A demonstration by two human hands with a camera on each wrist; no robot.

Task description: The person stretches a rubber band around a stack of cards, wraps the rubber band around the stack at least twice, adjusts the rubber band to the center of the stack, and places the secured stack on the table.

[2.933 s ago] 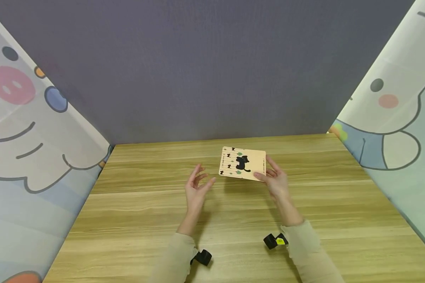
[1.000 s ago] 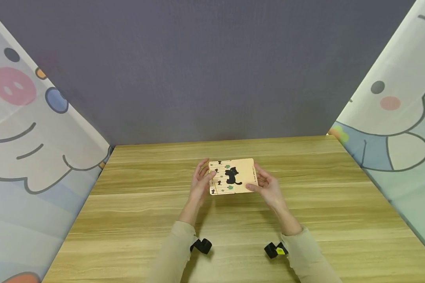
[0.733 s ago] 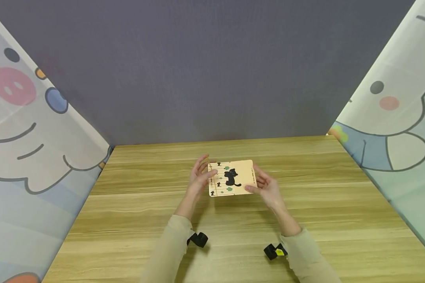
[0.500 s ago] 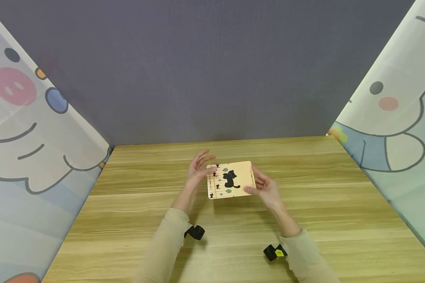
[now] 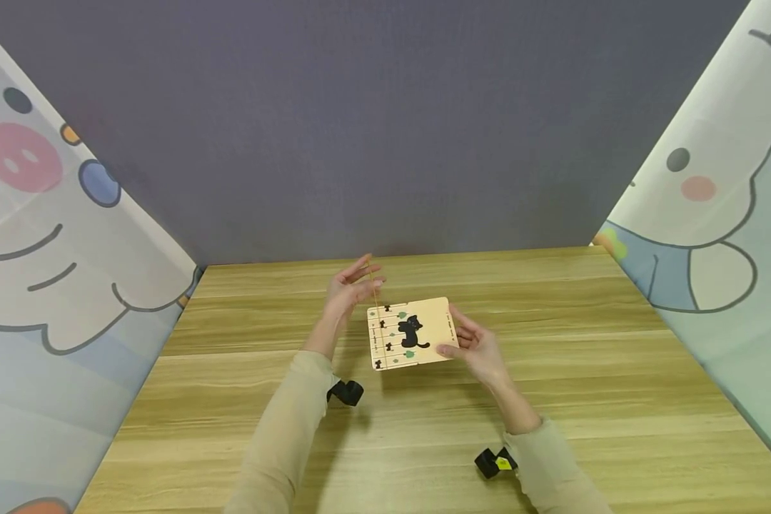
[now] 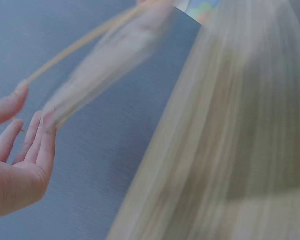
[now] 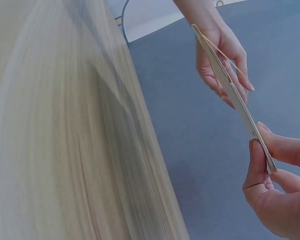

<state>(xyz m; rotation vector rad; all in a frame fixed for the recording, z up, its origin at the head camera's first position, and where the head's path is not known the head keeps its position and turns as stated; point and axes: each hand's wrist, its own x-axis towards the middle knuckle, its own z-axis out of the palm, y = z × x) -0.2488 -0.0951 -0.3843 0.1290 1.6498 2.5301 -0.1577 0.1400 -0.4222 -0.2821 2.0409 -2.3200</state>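
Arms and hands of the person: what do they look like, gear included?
Left hand and right hand: ungloved. Left sleeve and right sleeve: plain pale beige, ending short of the wrists. Small black devices jut out by both cuffs, left device and right device; only the right shows a yellow patch. No cables visible.

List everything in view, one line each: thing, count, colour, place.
Card: one, cream with a black cat, in the right hand above the table
Band: one, yellow, stretched from the card's left end to the left hand
Table: one, wood-brown, under the hands
Panel: one, grey, behind the table
Sheets: two, pale with cartoon prints, left and right
Devices: two, black, one at each cuff
Sleeves: two, beige, on the forearms
Left hand: one, bare, at the band
Right hand: one, bare, gripping the card
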